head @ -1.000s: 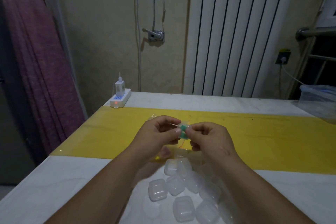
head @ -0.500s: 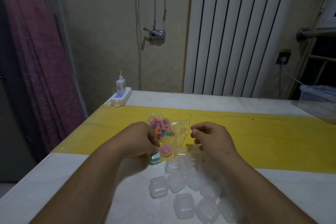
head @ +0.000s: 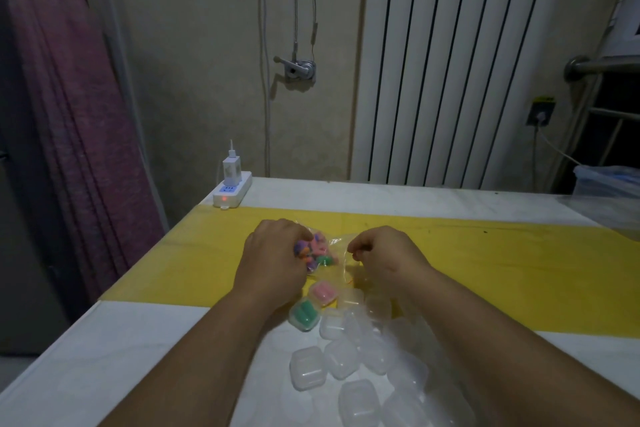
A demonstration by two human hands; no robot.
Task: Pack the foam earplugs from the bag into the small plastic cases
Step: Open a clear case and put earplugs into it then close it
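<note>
Our left hand (head: 273, 263) has its fingertips buried in the clear bag (head: 341, 263), so we can't tell if they've got anything. Our right hand (head: 384, 256) pinches the bag's edge. Coloured foam earplugs (head: 317, 251) pile right at the left fingers. By that wrist sit a green-filled case (head: 304, 314) and a pink-filled case (head: 323, 292), with empty cases (head: 308, 367) nearer us. Half a second ago the left hand was setting down the green one.
</note>
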